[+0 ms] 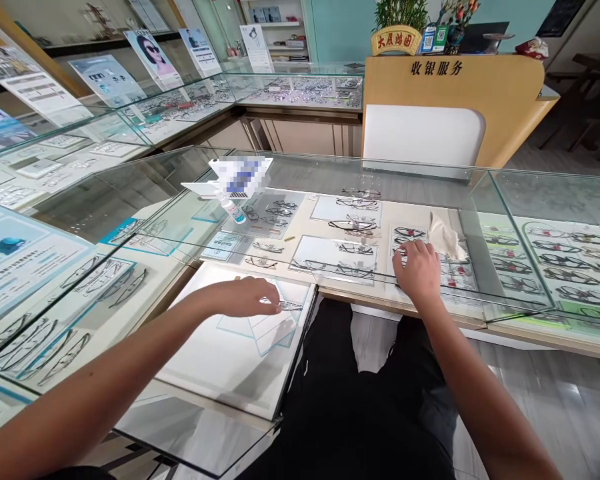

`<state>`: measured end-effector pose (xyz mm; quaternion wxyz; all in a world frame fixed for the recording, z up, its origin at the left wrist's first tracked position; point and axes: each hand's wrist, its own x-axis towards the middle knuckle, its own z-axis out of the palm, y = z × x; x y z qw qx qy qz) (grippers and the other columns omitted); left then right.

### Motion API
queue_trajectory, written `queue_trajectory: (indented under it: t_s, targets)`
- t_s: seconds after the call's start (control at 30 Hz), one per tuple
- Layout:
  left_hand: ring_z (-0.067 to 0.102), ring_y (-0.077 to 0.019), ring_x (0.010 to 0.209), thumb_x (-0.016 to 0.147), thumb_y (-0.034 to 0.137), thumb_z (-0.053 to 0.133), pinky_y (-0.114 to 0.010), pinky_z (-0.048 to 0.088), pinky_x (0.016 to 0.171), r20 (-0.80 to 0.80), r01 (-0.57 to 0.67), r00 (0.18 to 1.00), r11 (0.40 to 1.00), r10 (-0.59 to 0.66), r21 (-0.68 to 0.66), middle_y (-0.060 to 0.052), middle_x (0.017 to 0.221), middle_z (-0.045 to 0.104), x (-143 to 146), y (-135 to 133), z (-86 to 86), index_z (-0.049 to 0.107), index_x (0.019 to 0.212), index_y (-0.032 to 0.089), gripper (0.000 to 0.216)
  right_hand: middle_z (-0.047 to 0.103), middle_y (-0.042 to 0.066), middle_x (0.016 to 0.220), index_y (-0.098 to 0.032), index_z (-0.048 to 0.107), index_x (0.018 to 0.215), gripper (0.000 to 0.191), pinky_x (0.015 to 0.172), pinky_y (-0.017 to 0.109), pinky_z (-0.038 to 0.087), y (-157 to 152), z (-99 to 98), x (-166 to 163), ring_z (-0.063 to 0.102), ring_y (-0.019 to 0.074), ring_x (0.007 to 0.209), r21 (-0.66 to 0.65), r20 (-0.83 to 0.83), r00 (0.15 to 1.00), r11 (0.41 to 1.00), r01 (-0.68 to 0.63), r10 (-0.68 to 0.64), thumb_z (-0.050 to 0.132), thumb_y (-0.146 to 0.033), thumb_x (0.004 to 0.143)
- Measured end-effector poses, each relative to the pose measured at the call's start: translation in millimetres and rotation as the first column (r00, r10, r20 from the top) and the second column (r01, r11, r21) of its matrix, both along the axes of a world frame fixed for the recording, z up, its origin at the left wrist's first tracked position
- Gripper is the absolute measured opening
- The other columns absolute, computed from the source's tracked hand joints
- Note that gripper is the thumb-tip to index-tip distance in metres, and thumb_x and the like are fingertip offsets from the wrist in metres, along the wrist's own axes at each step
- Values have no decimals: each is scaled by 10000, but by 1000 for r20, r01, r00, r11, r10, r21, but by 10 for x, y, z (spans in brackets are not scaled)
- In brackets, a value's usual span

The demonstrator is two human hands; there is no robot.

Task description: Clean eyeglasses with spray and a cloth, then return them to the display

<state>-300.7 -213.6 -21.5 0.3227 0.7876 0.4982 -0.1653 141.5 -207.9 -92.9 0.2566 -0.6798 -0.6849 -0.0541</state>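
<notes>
My left hand (247,297) is closed in a pinch on a pair of eyeglasses (291,306), which sticks out past the fingertips. It hovers above a pulled-out white display drawer (205,363), where clear panels with pale blue edges (275,330) overlap. My right hand (420,270) rests on the glass counter top with its fingers spread a little, and nothing shows in it. A crumpled cream cloth (445,237) lies just beyond those fingers. Beneath the glass, dark-framed eyeglasses (410,233) sit close to that hand.
A small spray bottle (234,210) and a folded white card (240,175) stand on the counter. Rows of eyeglasses (513,267) fill the case at right. Beyond is a wooden cashier desk (510,87). A printed sign (25,247) lies at left.
</notes>
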Motion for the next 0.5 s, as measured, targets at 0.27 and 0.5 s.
queue_trajectory:
  t_s: [0.27,0.5]
  targets:
    - [526,-400,1541,1000,497,537,-595,384,1262,-11,-54,998,876,68,479,-132,1558,696,-350,644,-1165,779,1381,256,512,739,167,1125,-163,735,1136,282,887,451,409,6,-6,-9,598,344,1065,4,48,999,1000,11,-11,511,-326,1086]
    - [428,-417,1598,1042,419,508,-634,329,1268,41,-60,998,767,43,639,-127,1576,683,-19,1500,-1484,736,1435,245,486,740,152,1085,-172,728,1124,254,851,436,398,-10,7,-47,591,331,1019,32,53,998,999,22,-24,524,-315,1079]
